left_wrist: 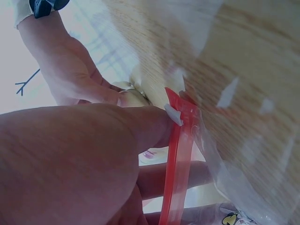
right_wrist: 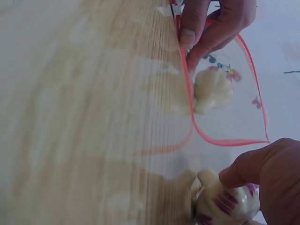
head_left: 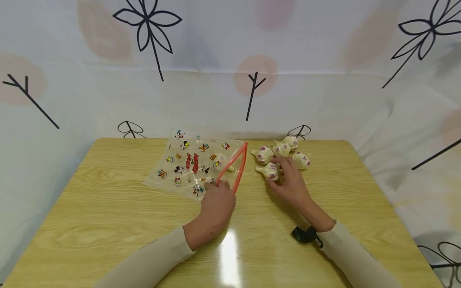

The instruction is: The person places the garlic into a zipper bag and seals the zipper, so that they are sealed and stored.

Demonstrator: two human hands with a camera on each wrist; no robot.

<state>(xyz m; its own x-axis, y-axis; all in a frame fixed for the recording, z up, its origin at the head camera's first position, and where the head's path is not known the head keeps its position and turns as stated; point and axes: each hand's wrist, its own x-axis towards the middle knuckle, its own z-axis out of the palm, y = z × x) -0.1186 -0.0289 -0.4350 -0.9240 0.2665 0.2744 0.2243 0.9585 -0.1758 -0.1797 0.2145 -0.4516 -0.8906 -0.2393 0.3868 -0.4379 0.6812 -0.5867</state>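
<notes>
A clear zip bag (head_left: pixel 194 160) printed with cartoon figures lies on the table, its red zip edge (head_left: pixel 242 168) spread into an open mouth. My left hand (head_left: pixel 217 204) grips that edge at the near corner; in the left wrist view its thumb (left_wrist: pixel 154 124) presses by a white slider (left_wrist: pixel 173 115). One garlic bulb (right_wrist: pixel 213 89) shows just inside the mouth. To the right, my right hand (head_left: pixel 291 184) pinches another garlic bulb (head_left: pixel 270 171) between thumb and fingers, down at table level. Its stem points left, toward the bag.
Several more garlic bulbs (head_left: pixel 282 149) sit close behind and beside the right hand. The wooden table (head_left: pixel 144 228) reaches back to a white cloth (head_left: pixel 201 100) with printed flowers and twigs. A black strap device (head_left: pixel 304 235) is on the right wrist.
</notes>
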